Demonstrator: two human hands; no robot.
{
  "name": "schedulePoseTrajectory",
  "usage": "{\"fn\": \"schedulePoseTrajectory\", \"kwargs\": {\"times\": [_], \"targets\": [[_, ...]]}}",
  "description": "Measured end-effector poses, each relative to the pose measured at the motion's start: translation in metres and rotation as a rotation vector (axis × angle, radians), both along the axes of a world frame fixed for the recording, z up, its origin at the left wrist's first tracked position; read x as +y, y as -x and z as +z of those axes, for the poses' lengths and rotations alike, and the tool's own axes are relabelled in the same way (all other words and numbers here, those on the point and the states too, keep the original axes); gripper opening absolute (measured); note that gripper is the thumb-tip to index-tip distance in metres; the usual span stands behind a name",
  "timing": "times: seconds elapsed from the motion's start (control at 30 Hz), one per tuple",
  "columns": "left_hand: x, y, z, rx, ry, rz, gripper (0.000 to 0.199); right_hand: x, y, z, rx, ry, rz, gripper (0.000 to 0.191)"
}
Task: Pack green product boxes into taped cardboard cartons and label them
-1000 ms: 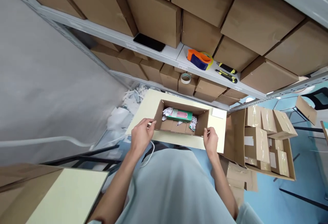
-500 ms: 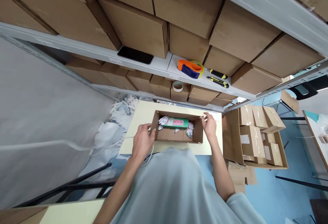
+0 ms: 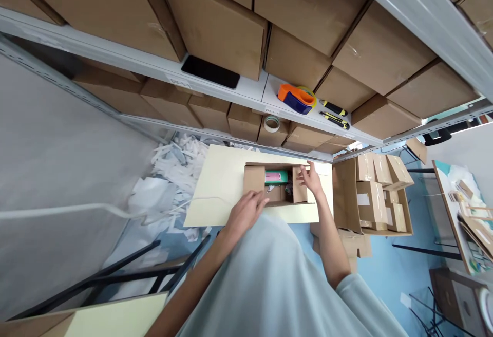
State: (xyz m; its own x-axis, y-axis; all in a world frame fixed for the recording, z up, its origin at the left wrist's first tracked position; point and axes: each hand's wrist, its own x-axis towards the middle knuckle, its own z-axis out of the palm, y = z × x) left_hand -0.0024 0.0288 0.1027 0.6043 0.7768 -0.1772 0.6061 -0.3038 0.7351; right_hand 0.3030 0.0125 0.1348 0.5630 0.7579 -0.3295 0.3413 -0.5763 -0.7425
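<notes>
A brown cardboard box (image 3: 279,204) lies on the pale yellow tabletop (image 3: 215,183), its left end flap (image 3: 254,179) and right end flap (image 3: 299,192) folded inward over the ends. Between the flaps a green and pink product box (image 3: 276,176) shows inside, with crumpled paper (image 3: 271,188) beside it. My left hand (image 3: 246,212) reaches over the front left corner, fingers stretched out at the left flap's lower edge. At the right end my right hand (image 3: 311,179) has its fingers spread over the right flap. Neither hand grips anything that I can see.
Above the table, a shelf holds a phone (image 3: 210,71), an orange and blue tape dispenser (image 3: 296,98) and box cutters (image 3: 334,120). A tape roll (image 3: 271,124) is below. A large carton (image 3: 346,193) with several small boxes stands right; paper scraps (image 3: 179,160) lie left.
Both end flaps of the cardboard box have folded inward, partly covering the product box. My left hand has moved right to the box's front left corner; my right hand now lies over the right flap.
</notes>
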Motion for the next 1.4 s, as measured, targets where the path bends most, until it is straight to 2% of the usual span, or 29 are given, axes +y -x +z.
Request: {"fn": "schedulePoseTrajectory", "kwargs": {"times": [0.13, 0.2, 0.27, 0.4, 0.47, 0.53, 0.7, 0.8, 0.87, 1.0, 1.17, 1.27, 1.4], "targets": [[0.004, 0.004, -0.005, 0.074, 0.070, -0.141, 0.046, -0.020, 0.005, -0.005, 0.035, 0.079, 0.057, 0.063], [0.010, 0.006, -0.008, 0.137, 0.098, -0.164, 0.048, -0.031, 0.003, -0.004, 0.066, 0.109, 0.091, 0.061], [0.017, 0.005, -0.010, 0.182, 0.060, -0.101, 0.055, -0.043, -0.002, -0.003, 0.061, 0.102, 0.105, 0.056], [0.028, -0.002, -0.012, 0.136, -0.181, 0.139, 0.072, -0.065, -0.010, -0.005, -0.170, 0.054, 0.108, 0.044], [0.033, -0.007, -0.013, 0.093, -0.253, 0.177, 0.065, -0.073, -0.013, -0.010, -0.200, 0.043, 0.119, 0.040], [0.037, -0.011, -0.016, 0.073, -0.268, 0.188, 0.052, -0.079, -0.015, -0.016, -0.139, 0.039, 0.122, 0.041], [0.049, -0.011, -0.038, 0.018, -0.198, 0.263, 0.037, -0.082, -0.009, -0.032, -0.044, 0.121, 0.170, 0.040], [0.063, -0.006, -0.053, -0.049, -0.060, 0.236, 0.031, -0.081, 0.003, -0.042, -0.097, 0.152, 0.153, 0.031], [0.073, -0.004, -0.057, -0.052, 0.008, 0.227, 0.027, -0.081, 0.012, -0.046, -0.172, 0.179, 0.120, 0.029], [0.084, -0.006, -0.054, 0.035, 0.076, 0.256, 0.022, -0.079, 0.022, -0.047, -0.278, 0.265, 0.109, 0.028], [0.075, -0.009, -0.046, 0.154, 0.084, 0.230, 0.024, -0.075, 0.020, -0.039, -0.319, 0.330, 0.136, 0.025], [0.071, -0.005, -0.045, 0.157, 0.083, 0.210, 0.028, -0.074, 0.017, -0.034, -0.307, 0.354, 0.168, 0.022], [0.071, -0.001, -0.046, 0.184, 0.103, 0.175, 0.023, -0.072, 0.015, -0.029, -0.296, 0.376, 0.235, 0.022]]}}
